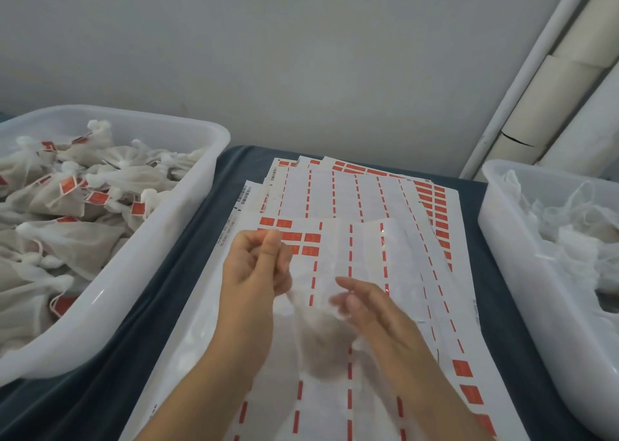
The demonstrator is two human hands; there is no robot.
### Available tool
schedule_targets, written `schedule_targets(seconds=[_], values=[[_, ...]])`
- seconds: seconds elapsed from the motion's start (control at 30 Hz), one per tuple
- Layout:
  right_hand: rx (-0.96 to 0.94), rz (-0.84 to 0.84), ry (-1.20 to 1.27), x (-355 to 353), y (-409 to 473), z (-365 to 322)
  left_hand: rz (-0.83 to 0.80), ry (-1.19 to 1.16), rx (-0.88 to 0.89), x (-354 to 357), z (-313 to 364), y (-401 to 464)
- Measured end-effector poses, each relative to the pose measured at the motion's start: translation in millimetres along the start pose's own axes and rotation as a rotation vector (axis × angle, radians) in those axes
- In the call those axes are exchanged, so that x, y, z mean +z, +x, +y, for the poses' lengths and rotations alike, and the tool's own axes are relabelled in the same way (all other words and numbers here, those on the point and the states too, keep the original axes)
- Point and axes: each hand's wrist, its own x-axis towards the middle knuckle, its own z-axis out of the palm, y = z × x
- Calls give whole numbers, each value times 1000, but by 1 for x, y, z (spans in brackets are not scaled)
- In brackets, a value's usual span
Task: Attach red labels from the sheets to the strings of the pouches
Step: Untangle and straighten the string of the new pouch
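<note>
Over the middle of the sheets (pixel 338 202), a white mesh pouch (pixel 321 343) hangs between the two hands, blurred, so its string can't be made out for certain. Left hand (pixel 258 269) is up at the pouch's top, fingers curled and thumb pressed to fingertips in a pinch; most likely it has the string, though whether a label is in there too, I cannot tell. Right hand (pixel 371 310) sits just beside the pouch's neck, fingers loosely extended and brushing the mesh, gripping nothing that shows, probably steadying the bag so the string stays taut. Just beyond the left hand lie a few red labels (pixel 301 243) on the top sheet, close enough to peel with a short reach. That fanned stack lies on a dark cloth (pixel 187 293). Off to the left, a white tub (pixel 187 206) holds pouches already wearing red tags, so that looks like the finished pile. Off to the right, a second tub (pixel 509 239) holds plain white mesh with no red showing, apparently the supply. Plenty done, plenty waiting.
</note>
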Motion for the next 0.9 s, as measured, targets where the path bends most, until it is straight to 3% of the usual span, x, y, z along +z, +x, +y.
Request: schedule_targets(seconds=[0.1,0.2,0.3,0.43,0.57,0.67,0.9], values=[[-34,147,-175,-10,21,-9,1,254,51,1,-3,18],[-122,210,-528,-19,62,-19,-58,519,29,11,-13,36],[-94,113,-760,-20,112,-23,-44,754,40,16,-31,46],[59,-116,-1037,-18,159,-16,-30,856,32,7,-50,50],[167,-198,-961,-29,179,-31,-16,849,123,1,-53,53],[214,-393,-851,-45,183,-49,-6,831,204,2,-53,49],[140,-549,-689,-53,168,-77,14,787,388,6,-42,39]])
